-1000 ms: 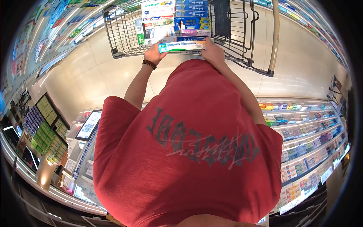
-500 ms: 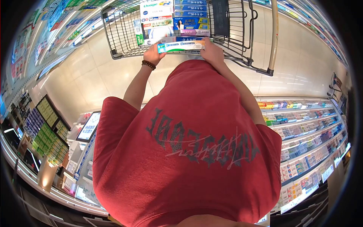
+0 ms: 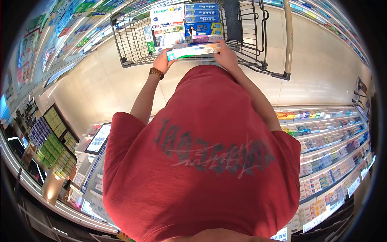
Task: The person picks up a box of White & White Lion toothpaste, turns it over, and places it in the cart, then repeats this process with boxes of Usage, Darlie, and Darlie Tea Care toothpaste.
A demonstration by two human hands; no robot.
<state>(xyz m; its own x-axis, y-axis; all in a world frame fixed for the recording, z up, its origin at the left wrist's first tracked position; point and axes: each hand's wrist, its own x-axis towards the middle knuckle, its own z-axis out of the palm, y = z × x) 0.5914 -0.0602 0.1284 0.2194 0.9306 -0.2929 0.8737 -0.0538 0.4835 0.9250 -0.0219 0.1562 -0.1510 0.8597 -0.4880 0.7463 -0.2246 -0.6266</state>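
Note:
Both of my hands hold one long toothpaste box [image 3: 194, 51], white with green and orange print, lying level by its two ends. My left hand [image 3: 162, 63], with a bead bracelet on the wrist, grips the left end. My right hand [image 3: 226, 57] grips the right end. The box hangs just over the near rim of a wire shopping cart [image 3: 130, 38]. Inside the cart, several toothpaste boxes [image 3: 177, 22] lie stacked in rows right behind the held one. My red printed shirt fills the middle of the view.
The cart's handle bar [image 3: 288, 40] runs along its right side. Store shelves with small boxed goods [image 3: 322, 149] stand at the right, and more shelves with green and blue packs [image 3: 52, 141] at the left. Pale glossy floor tiles [image 3: 92, 80] lie around the cart.
The box has tilted slightly, its right end now a little higher, and sits a touch further over the cart's rim. Both hands keep their hold.

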